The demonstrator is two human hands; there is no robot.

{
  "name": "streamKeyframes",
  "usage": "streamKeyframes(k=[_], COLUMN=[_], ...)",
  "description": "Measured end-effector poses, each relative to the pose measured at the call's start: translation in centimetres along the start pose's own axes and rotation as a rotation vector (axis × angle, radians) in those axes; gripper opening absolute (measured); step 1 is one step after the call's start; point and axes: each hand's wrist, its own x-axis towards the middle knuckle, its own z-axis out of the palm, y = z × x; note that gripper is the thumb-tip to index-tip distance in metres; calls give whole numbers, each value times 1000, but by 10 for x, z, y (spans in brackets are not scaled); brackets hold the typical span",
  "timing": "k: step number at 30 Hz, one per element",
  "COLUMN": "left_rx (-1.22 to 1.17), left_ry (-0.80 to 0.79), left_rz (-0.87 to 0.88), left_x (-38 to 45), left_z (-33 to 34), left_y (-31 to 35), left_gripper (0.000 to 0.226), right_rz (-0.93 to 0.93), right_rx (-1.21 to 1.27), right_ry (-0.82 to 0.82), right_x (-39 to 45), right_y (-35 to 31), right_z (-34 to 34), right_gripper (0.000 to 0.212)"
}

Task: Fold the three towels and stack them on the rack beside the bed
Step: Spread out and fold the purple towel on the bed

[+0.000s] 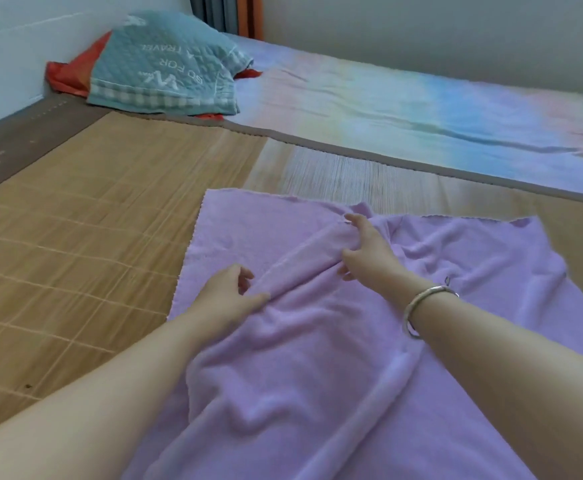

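Bed point(421, 109), bamboo mat point(75, 220), lilac towel point(300, 358), teal pillow point(165, 64)

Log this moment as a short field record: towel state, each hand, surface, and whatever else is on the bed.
towel: purple towel spread on the mat, rumpled, not yet folded
left hand: left hand pinching a raised ridge of the towel
right hand: right hand gripping the same ridge farther along; bracelet on the wrist
surface: woven mat on the bed
other: teal pillow at the far corner
rack: not in view
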Motion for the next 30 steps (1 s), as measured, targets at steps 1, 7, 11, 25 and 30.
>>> streamKeyframes(k=[1,7,11,25,30], left_rx=[-7,-110,-231,-362,-370], left_ry=[-67,-123,-214,-168,-142], left_rz=[-2,34,-12,-57,-85], left_x=[-2,29,44,50,49], left_z=[0,-18,-27,-22,-25], left_y=[1,4,7,-17,-26], left_gripper=[32,7,17,29,25], right_rz=[15,-59,-89,-275,-328], right_rx=[-45,-436,-527,-1318,-1469], right_ry=[-18,130,125,-368,-395], right_x=[2,42,69,74,70], right_y=[-1,-7,-29,-54,-65], right_z=[-2,3,9,9,12], right_gripper=[68,30,24,24,19])
